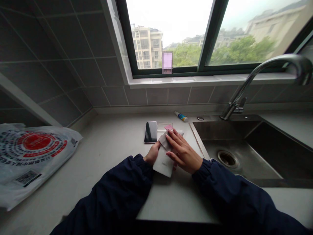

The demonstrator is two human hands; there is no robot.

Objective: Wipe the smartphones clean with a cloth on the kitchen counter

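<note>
A white phone-sized slab (163, 161) lies on the pale countertop (114, 143) in front of me. My left hand (152, 153) grips its left edge, fingers curled round it. My right hand (182, 150) rests on top with fingers stretched out, pressing a small grey cloth (164, 138) against the slab's far end. Just beyond, a black smartphone (150, 132) lies face up beside a clear flat sheet (163, 126) with a small pink tab (168, 127) on it.
A steel sink (244, 147) with a curved faucet (246, 85) fills the right side. A small tube (181, 116) lies near the sink's back corner. A printed white plastic bag (31, 153) sits at the far left. Grey tiled walls and a window stand behind.
</note>
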